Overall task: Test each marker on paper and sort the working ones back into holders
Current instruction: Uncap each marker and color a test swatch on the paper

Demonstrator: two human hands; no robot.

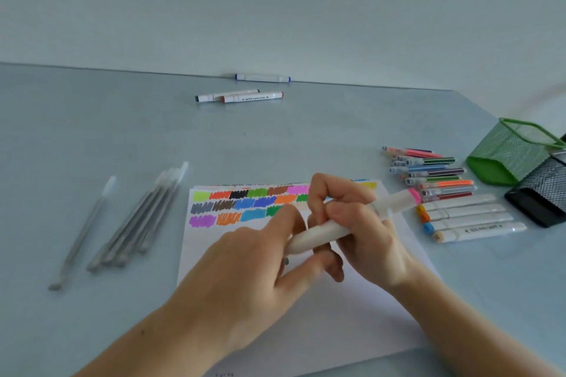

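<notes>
Both hands meet over a white sheet of paper [337, 315] on the grey bench [275, 138], w/ a white marker [324, 234] held between them. Right hand [361, 223] has its fingers wrapped round the barrel near the pink-capped end, which points up & right. Left hand [245, 269] pinches the marker's near end w/ thumb & forefinger; a bit of green shows just below that end, too small to identify. Top of the sheet carries three rows of colour swatches [245, 205], partly hidden behind the hands. Right of the paper, four thick white markers [468, 217] lie side by side, coloured caps toward the sheet. Just beyond them sits a heap of thin coloured pens [428, 171]. Far right, a green mesh holder [514, 153] lies tipped on its side, touching a black mesh holder [542, 193]. Left of the paper lies a bunch of grey pens [137, 217], w/ one more grey pen [85, 232] apart. Three white markers [242, 96] rest near the bench's far edge, one against the wall.
</notes>
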